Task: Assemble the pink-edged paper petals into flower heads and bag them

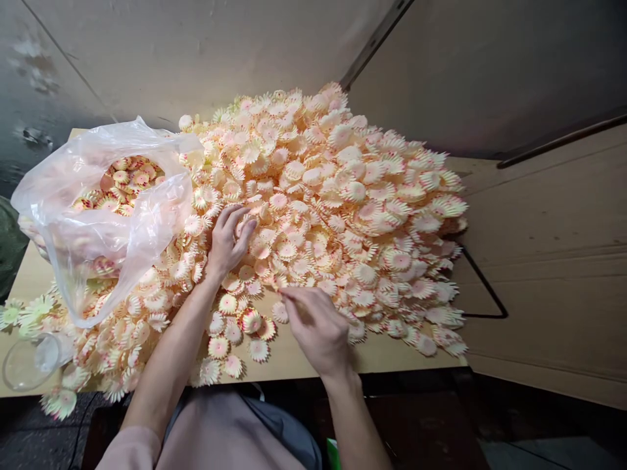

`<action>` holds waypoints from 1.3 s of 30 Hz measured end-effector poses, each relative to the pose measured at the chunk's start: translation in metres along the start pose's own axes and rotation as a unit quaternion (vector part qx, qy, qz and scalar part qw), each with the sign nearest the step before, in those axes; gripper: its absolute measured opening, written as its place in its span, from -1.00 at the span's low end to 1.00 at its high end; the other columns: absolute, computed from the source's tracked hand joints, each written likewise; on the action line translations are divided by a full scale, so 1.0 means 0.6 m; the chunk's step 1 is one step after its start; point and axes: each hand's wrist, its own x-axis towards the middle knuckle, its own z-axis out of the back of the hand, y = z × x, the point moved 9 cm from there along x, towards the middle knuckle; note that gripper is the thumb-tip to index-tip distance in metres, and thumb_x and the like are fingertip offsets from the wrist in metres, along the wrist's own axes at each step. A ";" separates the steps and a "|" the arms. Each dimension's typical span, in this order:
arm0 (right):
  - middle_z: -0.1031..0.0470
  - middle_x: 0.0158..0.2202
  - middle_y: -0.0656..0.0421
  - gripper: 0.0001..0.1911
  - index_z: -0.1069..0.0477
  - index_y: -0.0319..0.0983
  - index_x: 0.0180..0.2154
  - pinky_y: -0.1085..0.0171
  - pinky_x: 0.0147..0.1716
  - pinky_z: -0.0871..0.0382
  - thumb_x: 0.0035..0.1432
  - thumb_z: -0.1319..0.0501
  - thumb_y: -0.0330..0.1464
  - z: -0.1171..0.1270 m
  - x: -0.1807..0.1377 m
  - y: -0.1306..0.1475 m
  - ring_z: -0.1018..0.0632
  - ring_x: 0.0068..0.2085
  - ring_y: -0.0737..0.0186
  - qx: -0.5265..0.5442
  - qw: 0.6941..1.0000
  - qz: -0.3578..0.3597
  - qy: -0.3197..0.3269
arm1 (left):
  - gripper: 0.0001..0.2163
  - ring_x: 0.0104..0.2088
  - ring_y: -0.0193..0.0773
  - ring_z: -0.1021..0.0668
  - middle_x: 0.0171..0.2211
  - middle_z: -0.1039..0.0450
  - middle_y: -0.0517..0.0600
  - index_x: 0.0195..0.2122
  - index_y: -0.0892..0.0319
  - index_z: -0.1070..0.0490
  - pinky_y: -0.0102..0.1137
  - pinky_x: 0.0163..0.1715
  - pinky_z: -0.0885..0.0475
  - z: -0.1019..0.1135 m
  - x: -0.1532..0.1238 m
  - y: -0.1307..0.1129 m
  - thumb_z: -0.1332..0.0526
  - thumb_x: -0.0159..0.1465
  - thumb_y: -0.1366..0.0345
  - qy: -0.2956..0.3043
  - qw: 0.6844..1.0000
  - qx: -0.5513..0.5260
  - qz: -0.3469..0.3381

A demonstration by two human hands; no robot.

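Note:
A large heap of artificial flower heads (pixel 343 196), cream with pink centres and red-tipped petals, covers much of the table (pixel 304 359). At the heap's left part my left hand (pixel 229 240) rests with thumb and fingers spread and curved, touching the flower pieces and holding none that I can see. Near the front edge of the heap, my right hand (pixel 318 326) is closed in a pinch. Whatever sits between its thumb and forefinger is too small to name. Between my forearms lie several loose flower heads (pixel 251 321) with stronger red marks.
To the left, a clear plastic bag (pixel 112 228) holds more red-edged flower heads (pixel 130 179). A transparent round container (pixel 32 362) lies by the table's left front corner. A cardboard sheet (pixel 548 261) stands at the right, beside a bent black rod (pixel 484 287). A grey wall (pixel 196 52) closes off the back.

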 end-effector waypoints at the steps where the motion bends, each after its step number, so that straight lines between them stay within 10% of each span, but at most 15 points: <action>1: -0.60 -0.27 0.09 -0.75 -0.48 -0.22 -0.13 0.19 -0.23 -0.50 0.16 -0.22 -0.57 0.010 0.012 -0.011 -0.58 -0.26 0.20 0.014 0.999 -0.030 -0.037 | -0.69 0.08 -0.15 -0.45 0.02 -0.43 0.17 -0.02 0.19 -0.45 -0.20 0.09 -0.35 0.003 0.000 -0.005 -0.09 0.37 0.13 0.002 1.000 0.004 -0.009; 5: -0.60 -0.28 0.11 -0.86 -0.50 -0.20 -0.20 0.19 -0.23 -0.54 0.17 -0.25 -0.43 0.010 0.054 -0.057 -0.60 -0.30 0.21 0.081 0.979 -0.132 -0.133 | -0.57 0.09 -0.08 -0.41 0.04 -0.46 0.14 0.11 0.12 -0.41 -0.09 0.14 -0.29 -0.006 -0.006 -0.033 -0.11 0.32 0.00 0.070 0.995 -0.017 -0.075; 9: -0.61 -0.26 0.11 -0.89 -0.50 -0.20 -0.23 0.18 -0.13 -0.56 0.18 -0.24 -0.35 -0.056 0.093 -0.073 -0.63 -0.22 0.19 0.183 0.966 -0.154 -0.096 | -0.53 0.00 -0.13 -0.49 0.00 -0.51 0.18 0.24 0.16 -0.27 -0.21 0.04 -0.39 -0.021 -0.015 -0.044 -0.09 0.36 0.09 0.123 0.985 -0.082 -0.094; 15: -0.56 -0.02 0.08 -0.67 -0.44 -0.17 0.00 0.14 -0.07 -0.54 0.17 -0.25 -0.35 -0.056 0.085 -0.069 -0.61 -0.13 0.18 0.179 0.970 -0.157 -0.045 | -0.55 -0.22 -0.27 -0.58 -0.07 -0.55 0.16 0.15 0.22 -0.36 -0.38 -0.12 -0.48 -0.012 -0.010 0.000 -0.19 0.31 0.11 0.044 0.997 -0.070 -0.008; 22: -0.62 -0.35 0.11 -0.85 -0.54 -0.24 -0.31 0.20 -0.28 -0.56 0.10 -0.33 -0.29 -0.012 0.047 -0.113 -0.62 -0.35 0.21 0.220 0.946 -0.237 -0.035 | -0.63 -0.31 -0.29 -0.61 -0.28 -0.60 0.10 0.00 0.28 -0.49 -0.43 -0.23 -0.50 -0.018 -0.011 0.015 -0.26 0.25 0.15 0.017 0.998 -0.054 0.009; 32: -0.54 -0.50 0.19 -0.72 -0.48 -0.23 -0.36 0.30 -0.48 -0.45 -0.03 -0.39 -0.16 -0.159 0.139 -0.194 -0.51 -0.52 0.33 0.462 0.823 -0.320 -0.077 | -0.75 -0.41 -0.35 -0.60 -0.35 -0.61 0.03 -0.10 0.25 -0.54 -0.50 -0.36 -0.49 -0.003 -0.015 0.028 -0.19 0.29 0.27 -0.008 0.996 -0.038 0.075; 39: -0.53 -0.46 0.22 -0.68 -0.49 -0.22 -0.35 0.31 -0.43 -0.42 -0.04 -0.37 -0.11 -0.223 0.131 -0.207 -0.49 -0.47 0.32 0.478 0.804 -0.348 -0.060 | -0.56 -0.26 -0.34 -0.59 -0.15 -0.57 0.07 0.14 0.16 -0.40 -0.46 -0.21 -0.50 -0.006 -0.006 0.016 -0.29 0.24 0.18 0.014 0.999 -0.021 0.030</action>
